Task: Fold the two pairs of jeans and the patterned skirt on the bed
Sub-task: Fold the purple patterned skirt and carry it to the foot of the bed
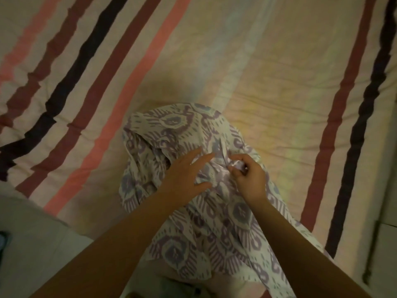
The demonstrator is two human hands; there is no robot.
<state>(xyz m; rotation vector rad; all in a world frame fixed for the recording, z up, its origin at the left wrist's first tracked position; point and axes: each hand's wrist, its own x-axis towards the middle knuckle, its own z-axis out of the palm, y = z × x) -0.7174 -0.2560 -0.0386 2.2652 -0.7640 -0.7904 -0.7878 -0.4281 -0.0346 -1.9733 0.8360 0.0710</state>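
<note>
While the patterned skirt (pixel 193 190) lies bunched in a loose heap on the striped bedsheet (pixel 279 72), it is being sorted out rather than folded, so the step in hand is judged to be the finding of an edge or waistband before any fold is made. The skirt is placed near the foot edge of the sheet, between the group of pink, maroon and dark stripes on one side and the maroon and dark pair on the other, with its lower part trailing over the edge toward the person. A small tuck of the skirt's cloth is pinched by the right hand (pixel 249 177) between thumb and curled fingers, at the top of the heap. The left hand (pixel 187 175) is held just beside it with fingers straight and spread; nothing is gripped by it, and whether the cloth is touched cannot be told.

Neither pair of jeans is seen anywhere on the sheet, so their state cannot be judged. No container is in view; nothing is held in anything.

For the next move, the skirt would need to be shaken or drawn out flat on the sheet, the crumpled folds smoothed away, and both hands placed at matching corners.
</note>
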